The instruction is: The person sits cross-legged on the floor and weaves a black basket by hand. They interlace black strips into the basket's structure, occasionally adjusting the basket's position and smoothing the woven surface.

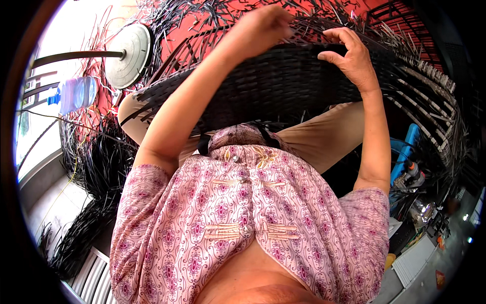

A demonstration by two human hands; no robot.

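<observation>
A large dark woven panel or basket (pixel 273 81) of flat black strips lies across my lap, its long rim away from me, with loose strip ends sticking out at the left. My left hand (pixel 266 25) is raised over the far rim toward the middle. Motion smears its fingers, so what they hold, if anything, does not show. Farther right, my right hand (pixel 352 58) is at the same rim. Its thumb is on the near side and its bent fingers reach over the top, with a gap between them.
Loose black strips (pixel 202 15) litter the red floor beyond. At the left are a round grey disc (pixel 129 55) on a curved bar, a plastic bottle (pixel 78 95) and a thick black strip bundle (pixel 96 157). A frame with wrapped bars (pixel 430 101) and a blue plastic piece (pixel 405 149) stand right.
</observation>
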